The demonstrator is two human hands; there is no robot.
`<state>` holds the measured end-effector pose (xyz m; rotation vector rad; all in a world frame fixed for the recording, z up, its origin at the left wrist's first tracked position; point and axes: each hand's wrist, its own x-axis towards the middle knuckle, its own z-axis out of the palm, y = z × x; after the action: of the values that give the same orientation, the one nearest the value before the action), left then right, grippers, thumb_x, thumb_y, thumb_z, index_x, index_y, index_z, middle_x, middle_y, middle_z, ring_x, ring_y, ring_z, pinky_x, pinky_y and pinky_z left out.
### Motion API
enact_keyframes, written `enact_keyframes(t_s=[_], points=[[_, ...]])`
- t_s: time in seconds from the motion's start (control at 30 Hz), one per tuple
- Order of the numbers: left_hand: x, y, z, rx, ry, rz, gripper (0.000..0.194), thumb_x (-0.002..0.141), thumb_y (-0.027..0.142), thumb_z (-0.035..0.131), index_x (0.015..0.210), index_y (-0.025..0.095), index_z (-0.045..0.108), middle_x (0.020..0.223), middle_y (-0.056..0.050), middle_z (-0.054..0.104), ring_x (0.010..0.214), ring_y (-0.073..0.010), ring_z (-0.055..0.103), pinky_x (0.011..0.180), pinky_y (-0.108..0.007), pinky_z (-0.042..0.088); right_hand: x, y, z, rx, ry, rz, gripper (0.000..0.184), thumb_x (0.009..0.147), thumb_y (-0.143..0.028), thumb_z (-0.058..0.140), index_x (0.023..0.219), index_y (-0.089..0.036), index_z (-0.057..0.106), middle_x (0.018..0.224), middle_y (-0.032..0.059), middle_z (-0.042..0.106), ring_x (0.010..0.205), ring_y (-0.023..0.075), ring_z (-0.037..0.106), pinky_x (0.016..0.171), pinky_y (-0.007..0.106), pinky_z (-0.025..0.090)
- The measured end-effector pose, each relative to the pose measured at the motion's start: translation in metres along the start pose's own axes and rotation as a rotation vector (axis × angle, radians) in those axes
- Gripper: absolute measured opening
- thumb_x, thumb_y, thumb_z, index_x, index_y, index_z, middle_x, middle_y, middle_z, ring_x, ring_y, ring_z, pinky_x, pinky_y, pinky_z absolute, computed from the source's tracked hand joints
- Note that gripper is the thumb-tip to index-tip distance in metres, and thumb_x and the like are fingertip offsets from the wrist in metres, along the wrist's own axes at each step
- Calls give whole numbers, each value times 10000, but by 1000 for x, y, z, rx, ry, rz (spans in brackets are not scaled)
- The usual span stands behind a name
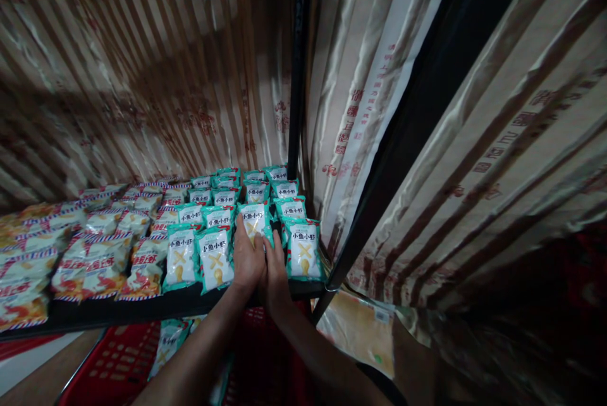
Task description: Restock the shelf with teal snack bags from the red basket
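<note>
Both my hands are around a white-and-teal snack bag (253,215) with dark Chinese lettering, standing among rows of the same bags on a black shelf (95,312). My left hand (248,255) grips its left and lower front. From the right side, my right hand (275,260) closes on it, fingers pointing up. Just left of my left hand stands another matching bag (217,258), and one more teal bag (304,250) is at the shelf's right end. The lower part of the held bag is hidden by my hands.
Red-and-white snack bags (108,264) fill the shelf's left part. Under the shelf edge is a red basket (118,355) holding more teal bags (169,343). A black post (403,121) rises at the right, before pleated printed curtains (478,159). Cardboard (360,330) lies lower right.
</note>
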<state>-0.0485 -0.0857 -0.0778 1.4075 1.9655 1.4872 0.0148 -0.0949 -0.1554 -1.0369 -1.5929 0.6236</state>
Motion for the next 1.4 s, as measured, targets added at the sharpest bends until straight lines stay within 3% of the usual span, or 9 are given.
enact_keyframes(t_s=[0.17,0.3,0.53,0.7,0.87,1.1,1.4], points=[[7,-6,6,12,23,23,560,843,222,411,1391,127,343,1389,-154,439,1307,-257,379,1104,-423,282,7,15,16,-63,24,-10,459,929,-244,395,1387,-266,389,1514,51,255,1424,259,85,1114,553,184],[14,-13,13,25,32,19,545,839,218,417,1375,130,372,1348,-159,474,1264,-257,425,1092,-437,293,9,25,20,-101,3,8,479,938,-218,358,1413,-281,347,1506,62,277,1424,272,81,1094,588,166],[31,-14,20,-22,45,58,541,850,216,415,1379,119,361,1407,-145,426,1312,-225,374,1112,-388,262,9,32,23,-195,-1,-64,522,928,-167,315,1444,-242,293,1504,81,291,1417,262,135,1104,549,204],[38,-11,22,-52,-9,-62,569,847,225,439,1396,123,333,1410,-137,436,1287,-214,417,1095,-349,298,14,36,29,-315,19,-90,512,927,-176,308,1437,-139,300,1483,133,324,1420,246,113,1096,537,260],[37,-7,22,-101,-82,-176,562,865,257,410,1410,160,317,1431,-107,421,1294,-194,416,1100,-326,286,21,34,28,-241,-25,-64,505,936,-192,313,1435,-119,303,1504,136,273,1423,247,78,1101,515,279],[39,-7,25,-159,-115,-206,590,885,323,374,1421,102,266,1522,-122,238,1402,-189,207,1150,-325,143,34,29,27,-154,31,-10,524,928,-230,350,1443,-159,290,1525,119,221,1422,260,84,1105,537,250],[49,-9,28,-156,-107,-265,640,902,381,350,1444,70,213,1498,-159,283,1376,-222,280,1132,-339,209,58,31,25,-142,50,-11,523,920,-241,315,1418,-85,326,1491,177,284,1406,277,172,1100,553,246]])
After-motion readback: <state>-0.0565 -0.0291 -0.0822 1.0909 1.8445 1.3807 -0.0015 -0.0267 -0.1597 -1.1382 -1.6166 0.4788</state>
